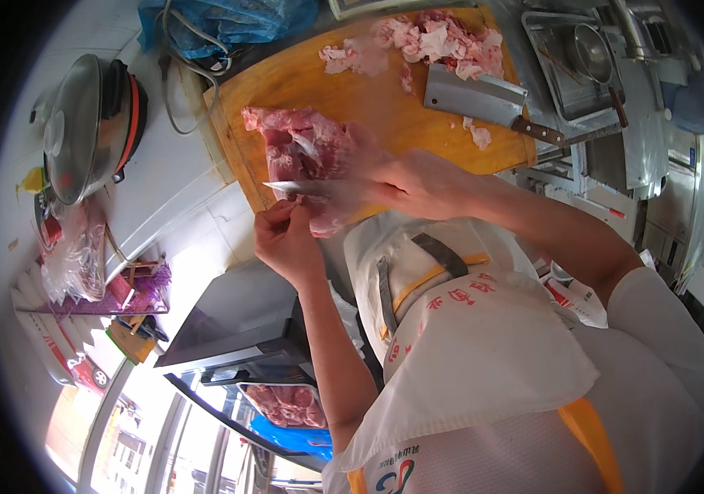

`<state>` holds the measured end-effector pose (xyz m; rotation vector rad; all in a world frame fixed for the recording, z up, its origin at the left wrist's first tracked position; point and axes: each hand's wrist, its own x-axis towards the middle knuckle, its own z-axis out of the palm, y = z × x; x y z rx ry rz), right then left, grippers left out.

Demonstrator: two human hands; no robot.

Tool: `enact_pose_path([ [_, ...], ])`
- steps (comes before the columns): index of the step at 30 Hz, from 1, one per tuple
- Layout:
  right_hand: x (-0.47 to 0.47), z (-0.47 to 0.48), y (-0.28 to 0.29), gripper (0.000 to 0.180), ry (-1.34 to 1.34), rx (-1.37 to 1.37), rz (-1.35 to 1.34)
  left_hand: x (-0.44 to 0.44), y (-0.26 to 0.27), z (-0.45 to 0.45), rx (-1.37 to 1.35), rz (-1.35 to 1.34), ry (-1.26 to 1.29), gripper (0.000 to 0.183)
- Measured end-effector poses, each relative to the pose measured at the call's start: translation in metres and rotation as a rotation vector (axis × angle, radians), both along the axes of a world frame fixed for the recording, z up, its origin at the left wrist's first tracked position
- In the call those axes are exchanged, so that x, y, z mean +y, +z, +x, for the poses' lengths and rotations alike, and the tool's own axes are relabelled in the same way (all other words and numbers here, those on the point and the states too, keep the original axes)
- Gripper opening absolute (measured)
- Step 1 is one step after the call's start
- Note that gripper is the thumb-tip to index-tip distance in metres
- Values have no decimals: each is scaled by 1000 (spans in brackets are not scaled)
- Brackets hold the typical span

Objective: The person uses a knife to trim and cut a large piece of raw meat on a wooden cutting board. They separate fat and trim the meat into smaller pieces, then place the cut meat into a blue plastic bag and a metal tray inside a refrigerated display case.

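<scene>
A large piece of raw meat [308, 142] lies at the near left part of a wooden cutting board [321, 89]. My right hand [416, 182] grips a pointed knife, its handle hidden in a blur. The knife blade [296, 185] points left across the meat's near end. Just below the blade, my left hand [287, 231] pinches the edge of the meat between thumb and fingers. A cleaver [472, 97] with a wooden handle rests on the right side of the board, beside a heap of pale fatty trimmings [444, 43].
A blue plastic bag [234, 25] and a looped cable [176, 123] are beyond the board's left side. An electric pan with a lid [83, 129] stands farther left. On the right, a metal tray [549, 68] holds a ladle [593, 52]. A tray of meat [284, 404] sits in the case below.
</scene>
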<state>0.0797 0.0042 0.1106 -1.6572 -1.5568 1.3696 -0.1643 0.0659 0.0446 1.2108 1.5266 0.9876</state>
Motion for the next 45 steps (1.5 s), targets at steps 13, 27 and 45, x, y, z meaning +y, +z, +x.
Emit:
enact_pose_path([
  [13, -13, 21, -26, 27, 47, 59, 36, -23, -2, -4, -38, -1, 104, 9],
  [27, -10, 18, -29, 29, -98, 143, -22, -18, 0, 35, 598, 315, -30, 6],
  [45, -17, 28, -49, 40, 141, 154, 6, -26, 10, 22, 498, 154, 87, 13],
])
